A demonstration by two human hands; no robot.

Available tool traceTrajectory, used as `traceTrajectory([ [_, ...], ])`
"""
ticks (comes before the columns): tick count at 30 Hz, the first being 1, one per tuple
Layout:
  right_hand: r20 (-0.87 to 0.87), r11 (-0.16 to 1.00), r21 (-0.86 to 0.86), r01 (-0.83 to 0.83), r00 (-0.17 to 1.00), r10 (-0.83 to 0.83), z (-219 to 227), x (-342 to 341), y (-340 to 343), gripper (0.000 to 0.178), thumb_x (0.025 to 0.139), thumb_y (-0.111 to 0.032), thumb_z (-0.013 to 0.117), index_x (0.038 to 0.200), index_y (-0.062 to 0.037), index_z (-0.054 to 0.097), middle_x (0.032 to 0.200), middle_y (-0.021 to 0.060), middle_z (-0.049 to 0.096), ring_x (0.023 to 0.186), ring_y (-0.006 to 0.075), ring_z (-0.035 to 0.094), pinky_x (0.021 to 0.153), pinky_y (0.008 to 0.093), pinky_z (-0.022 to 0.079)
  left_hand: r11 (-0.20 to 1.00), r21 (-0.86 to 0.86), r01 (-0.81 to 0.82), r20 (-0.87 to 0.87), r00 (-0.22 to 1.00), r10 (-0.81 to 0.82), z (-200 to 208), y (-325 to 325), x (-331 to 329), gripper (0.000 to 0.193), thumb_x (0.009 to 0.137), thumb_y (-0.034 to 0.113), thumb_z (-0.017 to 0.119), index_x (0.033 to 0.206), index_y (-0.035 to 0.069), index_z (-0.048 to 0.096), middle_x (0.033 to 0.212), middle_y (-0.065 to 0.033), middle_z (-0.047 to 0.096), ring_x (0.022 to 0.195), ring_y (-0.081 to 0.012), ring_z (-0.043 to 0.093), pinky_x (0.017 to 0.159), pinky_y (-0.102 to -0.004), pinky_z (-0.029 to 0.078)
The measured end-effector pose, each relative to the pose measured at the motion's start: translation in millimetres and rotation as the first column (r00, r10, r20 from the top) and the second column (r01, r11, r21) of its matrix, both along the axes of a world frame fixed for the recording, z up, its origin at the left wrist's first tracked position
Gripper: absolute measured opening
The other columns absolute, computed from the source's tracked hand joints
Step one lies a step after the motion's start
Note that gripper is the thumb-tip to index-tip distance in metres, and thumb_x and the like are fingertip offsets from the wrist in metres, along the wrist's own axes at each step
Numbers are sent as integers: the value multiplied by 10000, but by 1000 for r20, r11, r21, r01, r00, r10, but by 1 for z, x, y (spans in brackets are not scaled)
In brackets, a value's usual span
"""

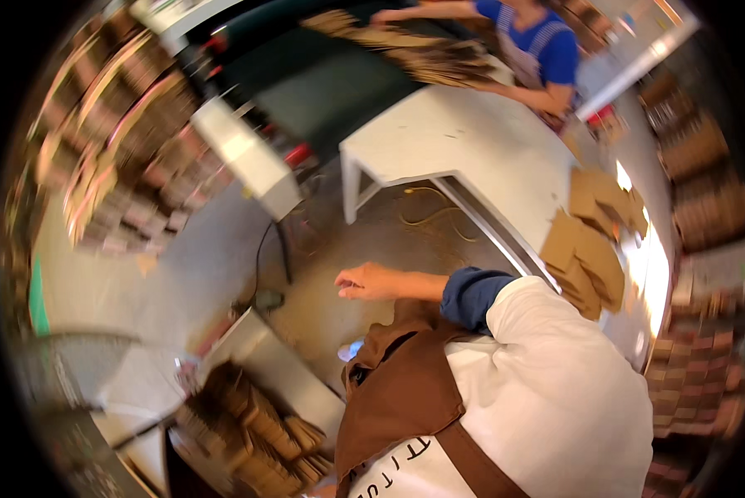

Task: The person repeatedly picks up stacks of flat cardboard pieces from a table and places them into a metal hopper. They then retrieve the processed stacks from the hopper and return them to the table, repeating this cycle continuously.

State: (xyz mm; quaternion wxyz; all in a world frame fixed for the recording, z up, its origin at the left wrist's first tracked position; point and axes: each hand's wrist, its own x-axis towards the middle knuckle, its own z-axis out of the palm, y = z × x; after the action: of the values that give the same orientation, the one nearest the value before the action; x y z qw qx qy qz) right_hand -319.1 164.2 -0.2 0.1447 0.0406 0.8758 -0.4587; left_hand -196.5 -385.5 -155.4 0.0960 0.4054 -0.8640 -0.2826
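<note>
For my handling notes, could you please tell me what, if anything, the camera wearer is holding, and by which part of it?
The right hand, loosely curled, appears to hold nothing; the left hand is out of view.

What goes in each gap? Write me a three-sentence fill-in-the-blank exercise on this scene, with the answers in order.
The bare right hand extends from a dark ____ fabric cuff.
Over the white shirt hangs a ____ cloth apron.
Beneath the white-topped table, a thin ____ cable lies on the grey floor.
Missing words: blue; brown; yellow.
</note>
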Motion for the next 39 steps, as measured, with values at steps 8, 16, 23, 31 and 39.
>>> traceTrajectory([
  [8,-16,704,-98,704,706,-708,-12,191,196,289,881,-305,595,988,-48,673,904,146,700,859,286,676,754,388,525,930,-302,212,63,977,-202,12,116,-145,559,965,273,526,1407,-34,376,1384,-252,444,1258,-364,470,1004,-444,427],
  [16,-323,-269,554,788,-94,-942,-1,430,482,210,853,-273,628,946,-89,670,920,130,663,911,318,640,775,428,511,608,-133,783,-211,577,-789,39,329,-155,572,962,399,547,1369,7,456,1271,-239,547,1177,-349,525,954,-431,451],
  [23,-378,-398,694,600,-166,-911,12,512,569,518,789,-373,702,1190,-70,578,1257,169,505,1214,348,462,913,468,453,363,103,926,-147,375,-915,129,437,-97,407,947,208,580,1220,-94,567,1174,-215,641,1101,-315,605,968,-368,455],
  [31,-322,-381,740,554,-205,-924,-10,516,607,500,772,-335,700,1170,-54,588,1234,160,530,1187,326,482,928,475,416,440,-75,895,23,443,-896,74,398,-110,418,906,222,581,1213,-60,558,1198,-225,592,1100,-324,547,979,-409,411],
  [39,-368,-391,547,740,-206,-907,-9,585,567,297,820,-299,601,932,-40,695,952,197,672,934,366,632,800,471,501,263,148,953,-8,267,-964,-25,370,-192,537,949,290,600,1303,-87,454,1295,-228,524,1200,-289,492,1037,-397,384],
])
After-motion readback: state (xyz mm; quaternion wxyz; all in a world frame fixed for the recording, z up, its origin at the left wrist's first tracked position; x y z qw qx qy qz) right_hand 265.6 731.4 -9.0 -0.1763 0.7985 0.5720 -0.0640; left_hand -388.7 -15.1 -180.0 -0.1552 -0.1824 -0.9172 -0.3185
